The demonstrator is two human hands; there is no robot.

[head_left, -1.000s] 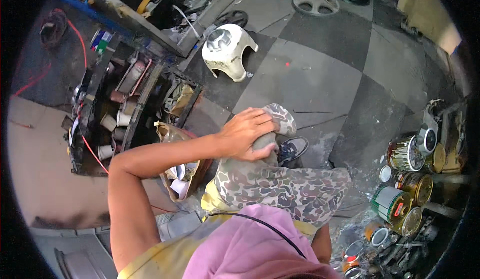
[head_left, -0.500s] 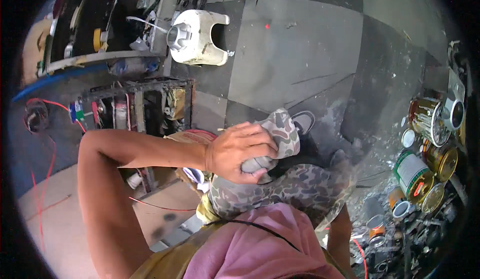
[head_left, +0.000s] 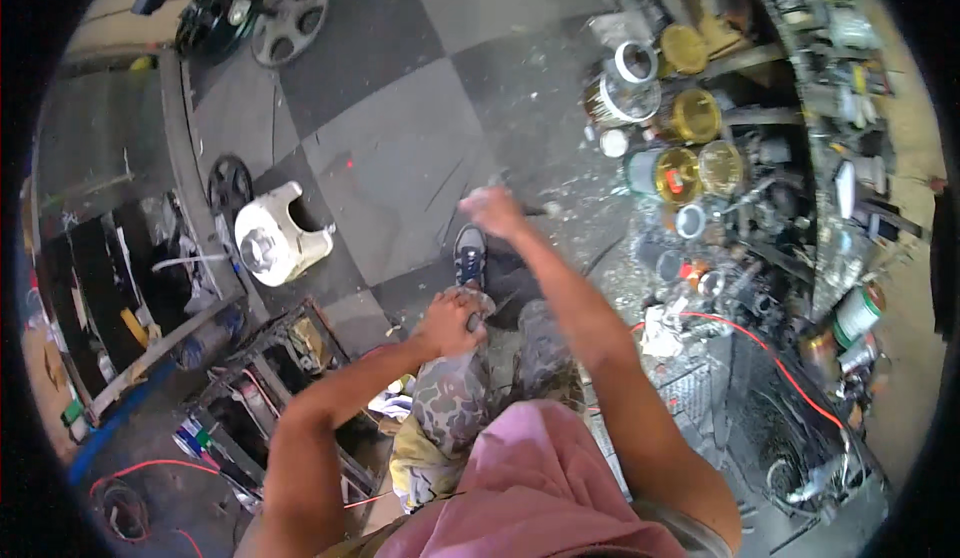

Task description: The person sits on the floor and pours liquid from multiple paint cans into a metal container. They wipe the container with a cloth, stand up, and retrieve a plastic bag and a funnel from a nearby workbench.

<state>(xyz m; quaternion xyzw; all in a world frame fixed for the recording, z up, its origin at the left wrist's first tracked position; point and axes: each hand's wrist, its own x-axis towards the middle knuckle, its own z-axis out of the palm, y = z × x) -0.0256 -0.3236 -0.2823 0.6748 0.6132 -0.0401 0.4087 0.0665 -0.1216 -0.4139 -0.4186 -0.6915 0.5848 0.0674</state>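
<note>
My left hand [head_left: 452, 323] is closed over a small grey rounded object [head_left: 473, 324] at my camouflage-trousered knee; its kind is not clear. My right hand [head_left: 490, 210] reaches out ahead over the floor, just beyond my dark sneaker [head_left: 469, 256]. Motion smears its fingers, so whether it holds anything cannot be made out. The camouflage trousers [head_left: 445, 398] cover my bent legs, and a pink shirt [head_left: 540, 468] shows below them.
On the left, a white plastic stool [head_left: 285, 235] stands near a dark metal rack [head_left: 300, 358]. To the right are gold-lidded tins [head_left: 697, 115], a white-rimmed bucket [head_left: 612, 103] and cluttered shelving. A red hose [head_left: 775, 363] curves across the lower right. Checkered floor tiles [head_left: 400, 158] lie ahead.
My view has swung to the right, showing more shelves and tins. My right arm, earlier low beside my body, now stretches forward. My left hand stays closed at the knee.
</note>
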